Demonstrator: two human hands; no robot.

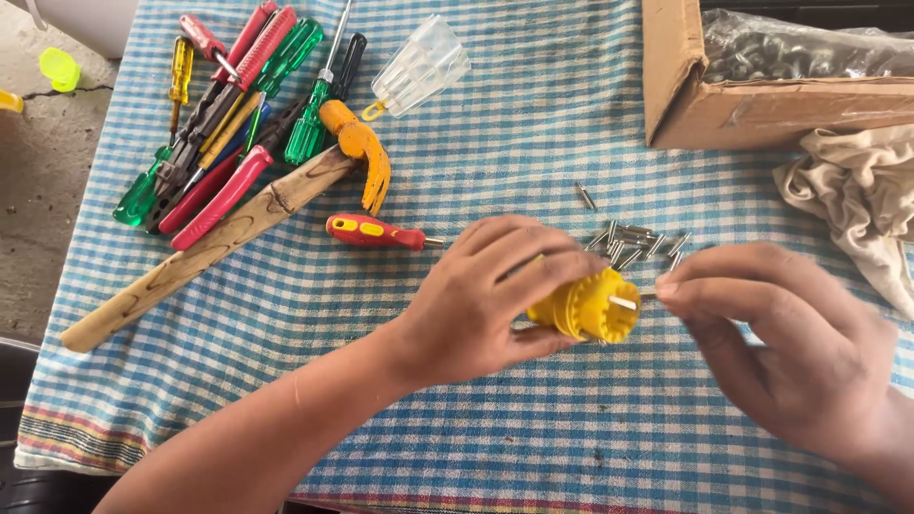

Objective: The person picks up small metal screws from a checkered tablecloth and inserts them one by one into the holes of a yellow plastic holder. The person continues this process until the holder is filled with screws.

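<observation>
while left hand (486, 295) grips yellow plug (588, 306) | right hand (790, 347) pinches its pin (624, 302) | screws (633, 243) just behind

In your left hand (486, 305) you hold a yellow plug (590, 306) of matt, ribbed plastic with a bright metal pin. At its twelve o'clock lie shiny metal screws (633, 243). The checked tablecloth (533, 143) is woven cotton, matt. At ten o'clock the hammer handle (190, 266) is rough grained wood; the screwdrivers (286, 67) have glossy plastic handles. The box (685, 95) at one o'clock is dull cardboard.
</observation>
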